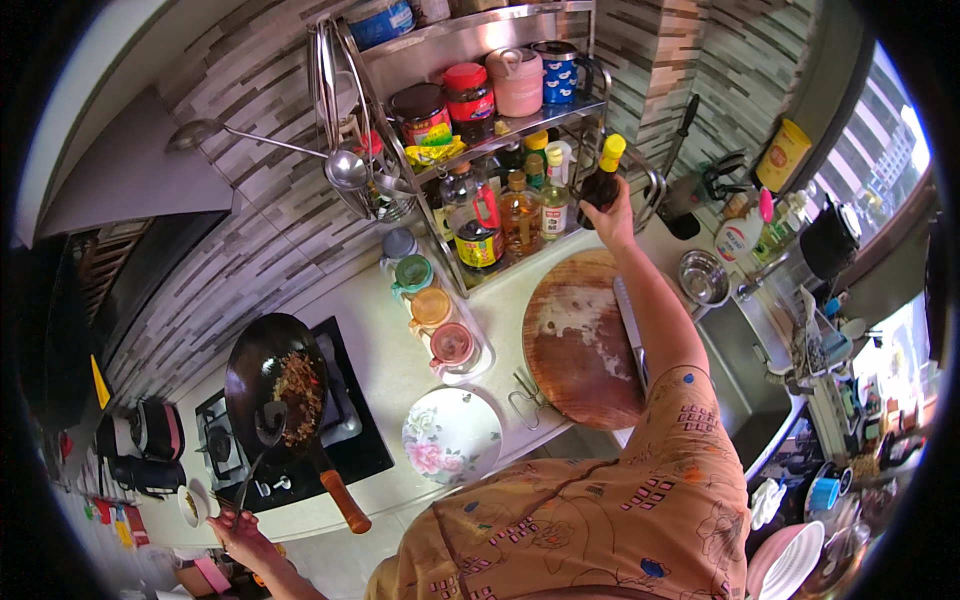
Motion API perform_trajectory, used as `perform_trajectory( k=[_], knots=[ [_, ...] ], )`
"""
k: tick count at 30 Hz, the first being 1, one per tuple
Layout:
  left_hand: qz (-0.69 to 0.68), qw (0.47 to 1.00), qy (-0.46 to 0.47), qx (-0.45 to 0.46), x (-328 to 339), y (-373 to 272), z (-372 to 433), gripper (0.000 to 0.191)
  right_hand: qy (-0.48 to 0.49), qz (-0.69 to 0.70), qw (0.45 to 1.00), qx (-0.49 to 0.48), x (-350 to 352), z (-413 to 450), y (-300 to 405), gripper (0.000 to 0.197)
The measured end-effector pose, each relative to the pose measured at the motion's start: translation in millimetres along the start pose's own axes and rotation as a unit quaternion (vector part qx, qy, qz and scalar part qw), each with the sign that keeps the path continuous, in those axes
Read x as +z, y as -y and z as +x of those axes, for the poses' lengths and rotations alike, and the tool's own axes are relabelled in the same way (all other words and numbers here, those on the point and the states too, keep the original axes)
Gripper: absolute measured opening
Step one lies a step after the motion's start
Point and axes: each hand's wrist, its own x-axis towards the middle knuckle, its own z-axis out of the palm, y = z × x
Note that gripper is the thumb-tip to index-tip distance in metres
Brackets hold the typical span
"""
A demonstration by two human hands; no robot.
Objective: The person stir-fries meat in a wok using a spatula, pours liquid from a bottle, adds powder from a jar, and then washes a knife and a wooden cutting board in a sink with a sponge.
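Observation:
My left hand [241,531] is closed around the handle end of a metal ladle [257,457], whose bowl rests inside a black wok [247,360]. Chopped, browned food with red bits [298,394] lies in the wok, which sits on a black gas hob [367,442] with its wooden handle towards me. At the front of the steel rack, my right hand [613,215] grips a dark glass bottle [598,187] with a yellow cap. The bottle is upright or nearly so. Its base is partly hidden by my fingers.
Several sauce bottles [519,214] and jars stand on the steel rack [469,289]. A round wooden chopping board [570,352] with a knife [628,311], a floral plate [452,435] and lidded seasoning jars [431,307] occupy the counter. A small white bowl [192,506] is near my left hand; the sink [739,375] is right.

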Motion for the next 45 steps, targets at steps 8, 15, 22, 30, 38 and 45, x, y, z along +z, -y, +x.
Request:
perform_trajectory(
  k=[8, 15, 22, 30, 38, 45],
  knots=[
    [0.061, 0.998, 0.014, 0.023, 1.9, -4.1, -10.5, 0.029, -0.004, -0.008, 0.999, 0.052, 18.4, 11.8, -51.8, 0.075],
    [0.09, 0.996, -0.01, 0.018, 14.7, -4.3, -17.2, 0.032, 0.02, -0.071, 0.994, 0.08, 29.3, 20.0, -79.0, 0.077],
    [0.08, 0.997, -0.005, 0.011, -21.5, -11.1, -18.2, 0.028, 0.094, -0.159, 0.979, 0.083, 47.2, 27.3, -122.6, 0.075],
    [0.122, 0.993, -0.009, -0.003, 51.6, -25.8, 4.4, 0.037, 0.175, -0.068, 0.969, 0.161, 7.6, 65.7, -173.5, 0.075],
    [0.277, 0.956, 0.095, -0.023, 100.5, -65.8, 34.0, 0.041, 0.207, -0.322, 0.918, 0.1, -2.1, 88.5, -199.1, 0.067],
    [0.369, 0.916, 0.153, -0.031, 117.5, -79.8, 68.0, 0.041, 0.23, -0.467, 0.837, 0.168, -4.7, 68.5, -172.8, 0.063]
  ],
)
